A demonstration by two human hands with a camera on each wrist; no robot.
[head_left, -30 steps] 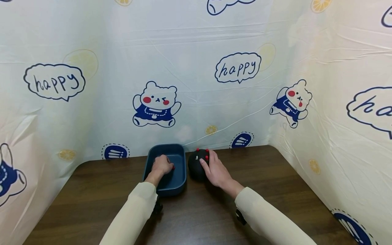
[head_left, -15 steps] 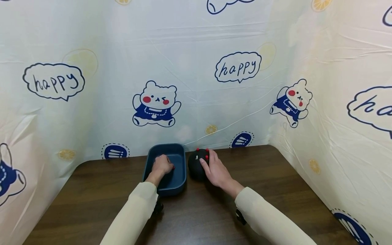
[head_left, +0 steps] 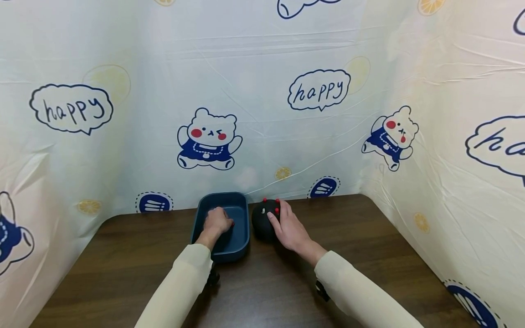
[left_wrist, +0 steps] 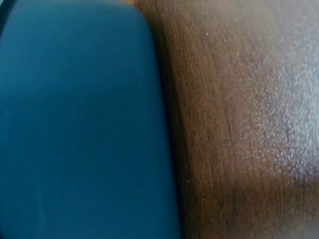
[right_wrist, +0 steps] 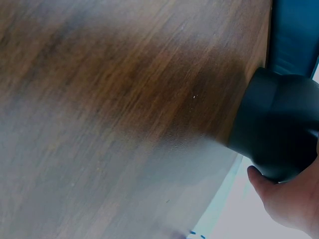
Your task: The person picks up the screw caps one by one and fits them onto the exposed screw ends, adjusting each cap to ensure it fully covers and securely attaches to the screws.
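My left hand (head_left: pixel 218 221) is inside a dark blue rectangular tub (head_left: pixel 229 256), its fingers curled. A small red thing (head_left: pixel 233 222) shows at the thumb side, pinched there and mostly hidden by the hand. To the right of the tub stands a black, rounded object (head_left: pixel 262 225) with several red knobs and a small pale piece on top. My right hand (head_left: pixel 292 230) grips it from the right, thumb across the near side and fingers behind. In the right wrist view the black object (right_wrist: pixel 269 114) has a smooth side, with part of the right hand (right_wrist: pixel 294 201) on it.
A brown wooden table (head_left: pixel 135 264) carries everything. Right behind the tub and black object hangs a pale printed curtain (head_left: pixel 262 150), which also runs down both sides. The tub's outer wall (left_wrist: pixel 89 124) fills the left of the left wrist view.
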